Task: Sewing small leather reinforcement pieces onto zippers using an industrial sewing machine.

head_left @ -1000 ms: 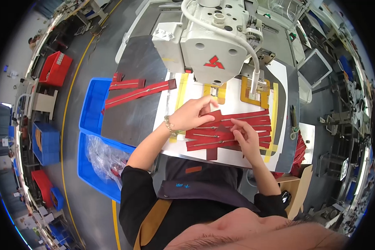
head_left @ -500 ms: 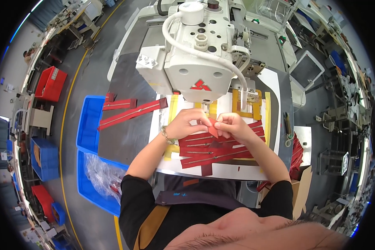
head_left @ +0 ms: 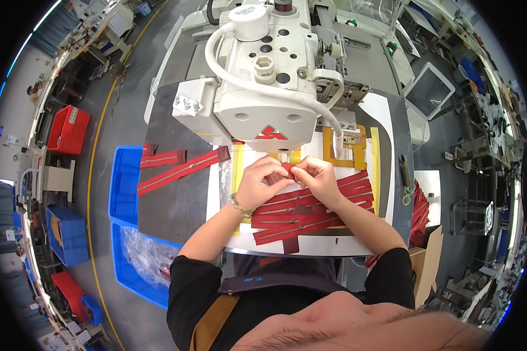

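Observation:
Just below the head of a white sewing machine (head_left: 263,117), both my hands pinch a small red fabric piece (head_left: 288,169). My left hand (head_left: 262,182) has its fingers curled at the piece's left side, and a beaded bracelet circles that wrist. My right hand (head_left: 315,180) grips the piece from the right between thumb and fingers. Part of the fabric is hidden by my fingers. Beneath and in front of my hands, several red zippers (head_left: 301,223) lie side by side on the white work plate (head_left: 334,245), with a loose red fabric tab (head_left: 290,244) at their near edge.
More red zippers (head_left: 184,169) lie on the grey table to the left. Blue bins (head_left: 125,187) stand beside it, one with clear plastic wrap (head_left: 149,257). A yellow frame (head_left: 360,149) sits right of the needle area. Scissors (head_left: 406,193) and an open cardboard box (head_left: 428,266) are at the right.
The red fabric piece has moved slightly away from me, toward the machine, and now looks folded smaller between my fingers. My left thumb has come away from it. The whole view has shifted a little.

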Tool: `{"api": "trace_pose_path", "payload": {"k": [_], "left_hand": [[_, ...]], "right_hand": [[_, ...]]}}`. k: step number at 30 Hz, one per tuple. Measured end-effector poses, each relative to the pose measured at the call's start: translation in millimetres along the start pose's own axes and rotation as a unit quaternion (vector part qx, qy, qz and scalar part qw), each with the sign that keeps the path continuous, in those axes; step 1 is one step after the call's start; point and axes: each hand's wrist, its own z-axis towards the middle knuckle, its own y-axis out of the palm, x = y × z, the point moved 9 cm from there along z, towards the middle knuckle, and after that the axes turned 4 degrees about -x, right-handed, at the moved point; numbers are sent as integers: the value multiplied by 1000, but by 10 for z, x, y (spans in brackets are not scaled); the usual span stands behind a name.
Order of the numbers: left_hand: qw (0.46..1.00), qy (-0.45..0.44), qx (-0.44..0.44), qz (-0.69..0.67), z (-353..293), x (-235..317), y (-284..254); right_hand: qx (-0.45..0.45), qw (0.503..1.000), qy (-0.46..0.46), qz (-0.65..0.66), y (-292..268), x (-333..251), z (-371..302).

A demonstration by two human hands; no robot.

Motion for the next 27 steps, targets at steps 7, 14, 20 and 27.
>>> {"api": "trace_pose_path", "payload": {"k": [7, 14, 20, 27], "left_hand": [[997, -27, 28, -70, -38, -269, -68], [984, -107, 9, -144, -63, -454, -13], [969, -122, 35, -210, -62, -530, -19], [971, -110, 63, -204, -65, -491, -75]], "right_hand": [[-6, 999, 27, 39, 39, 114, -21], [-11, 998, 28, 54, 42, 147, -18], [-29, 998, 24, 59, 62, 137, 15], [-58, 990, 17, 123, 126, 103, 15]]}}
